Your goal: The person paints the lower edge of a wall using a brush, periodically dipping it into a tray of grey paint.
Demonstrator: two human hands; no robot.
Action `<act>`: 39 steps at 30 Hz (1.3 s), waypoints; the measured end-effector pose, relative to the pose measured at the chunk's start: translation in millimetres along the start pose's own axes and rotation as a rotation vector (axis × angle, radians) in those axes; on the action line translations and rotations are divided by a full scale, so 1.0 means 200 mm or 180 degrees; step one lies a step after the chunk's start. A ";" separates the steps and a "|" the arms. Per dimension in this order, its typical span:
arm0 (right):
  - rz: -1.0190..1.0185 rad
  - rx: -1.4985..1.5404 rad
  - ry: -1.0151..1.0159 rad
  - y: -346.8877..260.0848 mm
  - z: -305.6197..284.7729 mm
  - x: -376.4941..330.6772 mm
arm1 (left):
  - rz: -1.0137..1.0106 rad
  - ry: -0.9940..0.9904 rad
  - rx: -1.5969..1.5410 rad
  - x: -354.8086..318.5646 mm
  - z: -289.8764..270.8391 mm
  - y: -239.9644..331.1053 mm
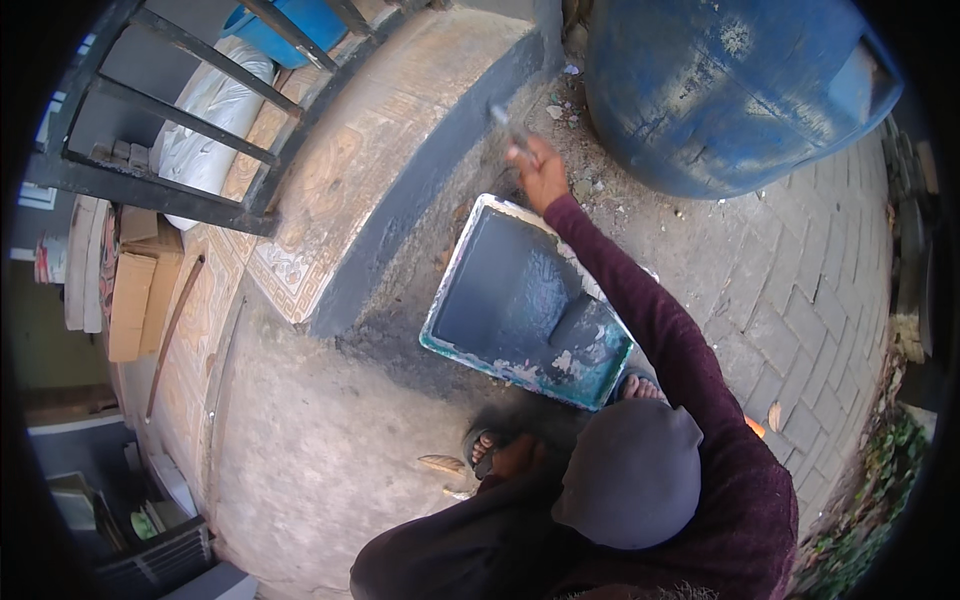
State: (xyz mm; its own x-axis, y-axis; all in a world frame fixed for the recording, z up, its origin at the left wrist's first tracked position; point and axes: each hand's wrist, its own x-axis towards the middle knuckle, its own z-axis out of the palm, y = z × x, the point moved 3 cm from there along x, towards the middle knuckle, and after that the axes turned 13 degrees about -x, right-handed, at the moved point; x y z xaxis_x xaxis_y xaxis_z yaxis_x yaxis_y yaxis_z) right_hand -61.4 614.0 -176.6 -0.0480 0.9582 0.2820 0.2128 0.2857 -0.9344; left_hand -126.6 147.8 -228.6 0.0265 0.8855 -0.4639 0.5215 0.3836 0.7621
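Observation:
My right hand (541,172), at the end of a maroon sleeve, reaches forward and is shut on a small paintbrush (511,126). The brush tip is at the dark grey painted face (420,190) of a curved, tiled step. Just below the hand, a rectangular paint tray (500,365) with a teal rim lies on the ground, coated in dark grey paint. My sandalled feet (487,447) are at the tray's near edge. My left hand is not in view.
A big blue barrel (720,90) stands close on the right, on grey brick paving (800,290). A black metal railing (190,120) tops the step, with a white sack (210,110) behind it. Cardboard pieces (130,300) lie at the left.

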 end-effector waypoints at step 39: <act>0.1283 0.0847 -0.1115 -0.61 -0.46 -0.46 | 0.0240 0.0013 -0.1134 -0.05 0.01 -0.09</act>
